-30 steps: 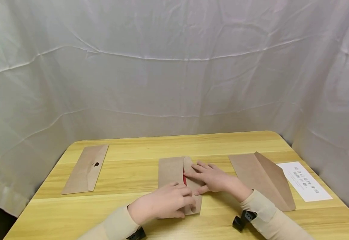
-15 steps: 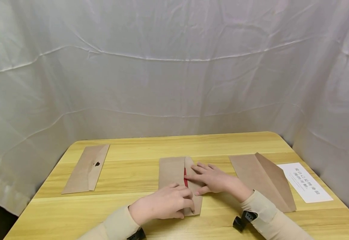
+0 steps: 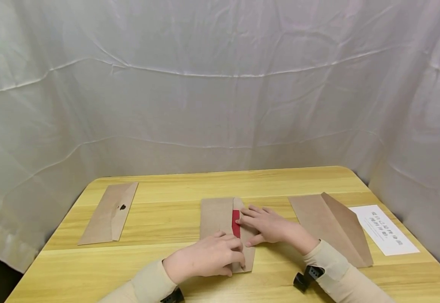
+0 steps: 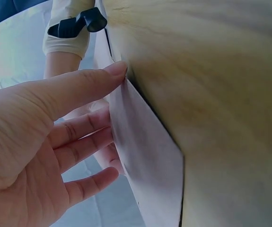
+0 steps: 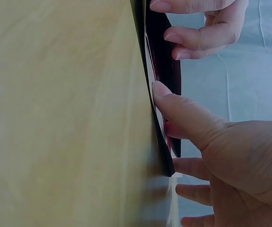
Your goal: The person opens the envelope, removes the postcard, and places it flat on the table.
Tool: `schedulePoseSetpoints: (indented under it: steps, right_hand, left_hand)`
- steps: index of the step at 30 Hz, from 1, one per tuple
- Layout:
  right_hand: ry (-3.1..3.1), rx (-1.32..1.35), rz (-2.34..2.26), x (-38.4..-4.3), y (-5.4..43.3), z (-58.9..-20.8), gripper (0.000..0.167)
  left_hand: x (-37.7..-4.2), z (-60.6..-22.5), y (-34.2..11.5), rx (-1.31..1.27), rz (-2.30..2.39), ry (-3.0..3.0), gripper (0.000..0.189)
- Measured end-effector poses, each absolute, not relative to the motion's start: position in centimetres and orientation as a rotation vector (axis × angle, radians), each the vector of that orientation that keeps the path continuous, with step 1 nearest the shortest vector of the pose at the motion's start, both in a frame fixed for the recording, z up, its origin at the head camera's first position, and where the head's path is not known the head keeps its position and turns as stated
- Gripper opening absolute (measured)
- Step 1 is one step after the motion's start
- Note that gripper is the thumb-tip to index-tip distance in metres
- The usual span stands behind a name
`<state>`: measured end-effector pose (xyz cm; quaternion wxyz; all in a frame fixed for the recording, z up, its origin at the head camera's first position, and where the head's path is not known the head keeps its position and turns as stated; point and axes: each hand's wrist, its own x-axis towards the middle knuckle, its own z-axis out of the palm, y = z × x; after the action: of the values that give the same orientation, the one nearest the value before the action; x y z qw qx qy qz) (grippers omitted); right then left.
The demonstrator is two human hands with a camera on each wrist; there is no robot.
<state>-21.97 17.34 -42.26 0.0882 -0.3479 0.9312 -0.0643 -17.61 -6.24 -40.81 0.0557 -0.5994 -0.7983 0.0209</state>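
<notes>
A brown paper envelope (image 3: pixel 216 215) lies in the middle of the table, between both hands. In its lengthwise opening shows something red (image 3: pixel 236 229), a paper or lining; I cannot tell which. My left hand (image 3: pixel 210 254) rests on the near part of the envelope. In the left wrist view its thumb touches the edge of the brown paper (image 4: pixel 147 156), the other fingers spread apart. My right hand (image 3: pixel 271 225) lies over the right side with fingers spread, a fingertip at the red strip. Its thumb (image 5: pixel 173 104) touches the edge in the right wrist view.
Another brown envelope (image 3: pixel 106 214) with a dark mark lies at the left. At the right is a brown envelope (image 3: pixel 330 227) with its flap unfolded, beside a white printed card (image 3: pixel 386 231). Pale curtains (image 3: pixel 220 105) stand behind and beside the wooden table (image 3: pixel 167 185).
The red strip has widened in the envelope's opening as its right side moved slightly rightward under my right fingers. My left hand has stayed nearly still.
</notes>
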Motion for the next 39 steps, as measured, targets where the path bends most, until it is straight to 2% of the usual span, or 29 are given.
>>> schedulePoseSetpoints:
  steps: [26,39]
  right_hand:
    - [2.775,-0.985,-0.211,-22.53,17.72,-41.98,0.072]
    - [2.776,-0.979,-0.211,-22.34,17.44,-42.40,0.062]
  left_hand:
    - [-17.77,-40.81,-6.20,-1.781,0.052,-2.402,0.022]
    - [-17.47,-40.83,-5.45,-1.757,0.067,-2.394,0.020]
